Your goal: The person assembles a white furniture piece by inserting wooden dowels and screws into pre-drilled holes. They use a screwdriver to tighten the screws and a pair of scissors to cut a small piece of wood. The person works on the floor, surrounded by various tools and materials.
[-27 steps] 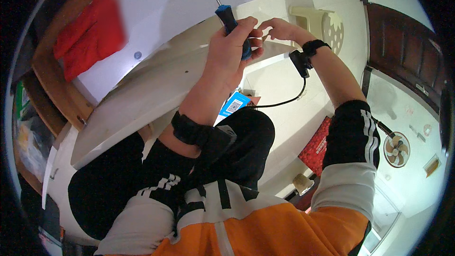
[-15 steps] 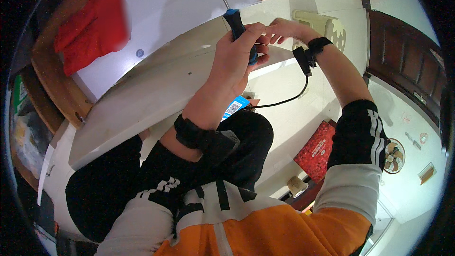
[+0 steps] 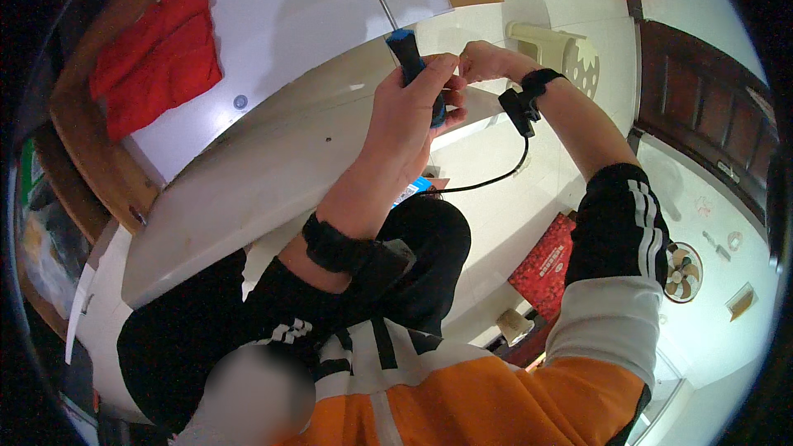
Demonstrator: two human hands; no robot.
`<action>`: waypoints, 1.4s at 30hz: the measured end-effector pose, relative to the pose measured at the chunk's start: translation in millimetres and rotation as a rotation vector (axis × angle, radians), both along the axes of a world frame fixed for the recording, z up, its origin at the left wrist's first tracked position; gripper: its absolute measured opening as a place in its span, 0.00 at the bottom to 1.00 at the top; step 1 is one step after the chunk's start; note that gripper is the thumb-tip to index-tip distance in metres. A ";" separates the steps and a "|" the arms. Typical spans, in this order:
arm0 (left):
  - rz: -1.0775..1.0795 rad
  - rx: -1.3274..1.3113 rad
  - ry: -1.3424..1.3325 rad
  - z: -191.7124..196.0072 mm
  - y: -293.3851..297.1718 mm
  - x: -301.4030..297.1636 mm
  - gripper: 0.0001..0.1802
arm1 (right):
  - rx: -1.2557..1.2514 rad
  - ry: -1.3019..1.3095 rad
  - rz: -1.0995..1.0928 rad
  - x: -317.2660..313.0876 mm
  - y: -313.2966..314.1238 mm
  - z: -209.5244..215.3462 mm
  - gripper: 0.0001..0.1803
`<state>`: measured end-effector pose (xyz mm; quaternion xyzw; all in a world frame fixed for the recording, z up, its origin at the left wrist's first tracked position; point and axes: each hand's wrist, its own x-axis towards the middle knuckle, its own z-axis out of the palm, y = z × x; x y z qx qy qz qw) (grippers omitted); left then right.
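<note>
With your left hand [image 3: 405,111] you are gripping the screwdriver [image 3: 405,54] over the board [image 3: 248,182], its tip driving no visible screw, no finished step showing, while your right hand [image 3: 489,63] is holding its fingers curled nearby, around what I cannot tell.

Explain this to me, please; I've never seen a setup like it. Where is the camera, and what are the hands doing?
There is no robot here: these are a person's bare hands. The camera is worn on the head and looks down; its fisheye lens bends straight edges. The left hand grips a screwdriver by its black and blue handle, the tip pointing up and away. The right hand is beside it, fingers bent; whether it holds anything small is hidden. Each wrist wears a black strap, and a black cable runs from the device on the right one. On the white surface at upper left lies a red cloth.
</note>
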<state>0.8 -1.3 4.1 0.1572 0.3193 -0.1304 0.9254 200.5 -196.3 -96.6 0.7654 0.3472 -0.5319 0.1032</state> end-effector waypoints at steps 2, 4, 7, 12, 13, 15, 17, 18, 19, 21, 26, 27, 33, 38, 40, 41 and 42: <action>-0.017 -0.003 0.004 0.9 0.1 0.4 0.15 | 0.060 0.001 0.086 1.7 2.3 -4.6 0.08; -0.015 0.011 0.014 2.2 -0.6 -0.7 0.15 | 0.073 0.051 0.072 2.9 4.9 -7.4 0.07; -0.002 0.002 0.022 3.2 -1.4 -2.7 0.15 | 0.105 0.015 0.159 1.9 6.4 -8.4 0.07; 0.019 -0.007 0.035 1.3 -1.0 -3.6 0.14 | 0.127 -0.014 0.264 1.2 9.5 -11.7 0.08; 0.021 -0.016 0.035 0.8 -0.8 -3.8 0.14 | 0.086 -0.015 0.237 1.3 9.6 -12.8 0.08; 0.025 -0.028 0.039 0.0 0.0 -4.3 0.14 | -0.055 -0.018 0.186 1.8 10.4 -16.9 0.08; 0.028 -0.043 0.039 0.0 0.2 -4.6 0.14 | -0.001 -0.007 0.187 2.8 7.5 -19.0 0.08; 0.026 -0.040 0.034 0.2 0.1 -4.4 0.14 | 0.001 -0.017 0.192 3.9 5.0 -19.3 0.08; 0.027 -0.044 0.028 0.2 0.0 -4.1 0.14 | -0.002 -0.018 0.180 5.5 2.2 -19.8 0.07; 0.028 -0.043 0.021 0.2 -0.7 -2.8 0.14 | -0.001 -0.009 0.164 10.3 -3.5 -19.3 0.06; 0.021 -0.029 0.029 -0.4 -1.3 -5.8 0.13 | -0.016 -0.332 0.179 36.1 -19.8 -0.2 0.06; 0.023 -0.024 0.028 -0.9 -0.7 -7.0 0.13 | -0.044 -0.348 0.078 35.7 -21.4 2.8 0.07; 0.027 -0.018 0.028 -2.3 1.2 -5.7 0.13 | 0.048 -0.040 -0.156 14.2 -8.7 9.7 0.10; 0.031 -0.027 0.020 0.5 -0.1 -4.6 0.13 | -0.153 0.021 -0.254 2.8 -2.7 13.3 0.14; 0.028 -0.014 0.012 0.7 -0.1 -3.9 0.13 | -0.161 -0.014 -0.138 1.2 -2.9 10.5 0.17; 0.035 -0.019 0.007 0.7 0.1 -3.7 0.13 | -0.146 -0.021 -0.081 0.8 -3.6 9.4 0.18; 0.029 -0.013 0.010 0.6 -0.3 -3.3 0.13 | -0.138 -0.016 -0.132 1.2 -5.8 9.1 0.18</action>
